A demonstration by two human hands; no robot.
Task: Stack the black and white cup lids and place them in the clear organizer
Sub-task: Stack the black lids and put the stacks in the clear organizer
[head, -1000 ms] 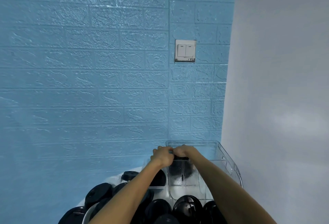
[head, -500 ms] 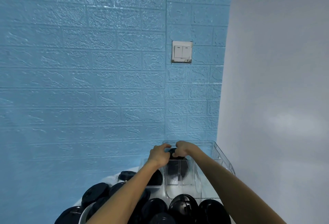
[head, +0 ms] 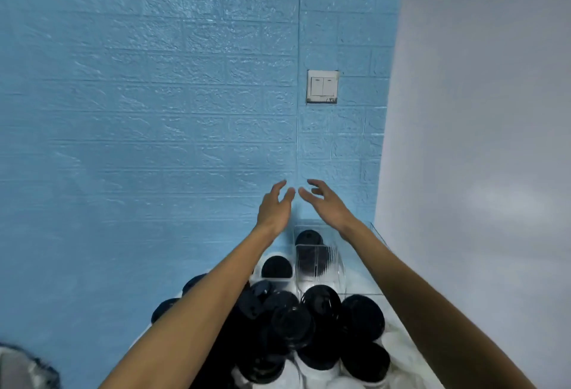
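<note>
Nearest the camera, a heap of black cup lids [head: 312, 330] lies on a white surface [head: 398, 345], with white lids [head: 318, 371] showing under its near edge; the black ones overlap too much to count. The heap crowds right up to the near wall of the clear organizer [head: 319, 265]. Inside the organizer, one black lid stack [head: 309, 237] stands on edge behind a ribbed divider, and another dark lid [head: 276, 267] sits in a compartment to its left. Above the organizer both hands hang in free air, fingers spread and empty: the left hand [head: 273, 207] and right hand [head: 329, 204] almost meet at the fingertips. Behind the organizer rises a blue brick-pattern wall [head: 154, 110] carrying one light switch [head: 322, 86]; a grey wall [head: 479, 110] closes the organizer's right side.
</note>
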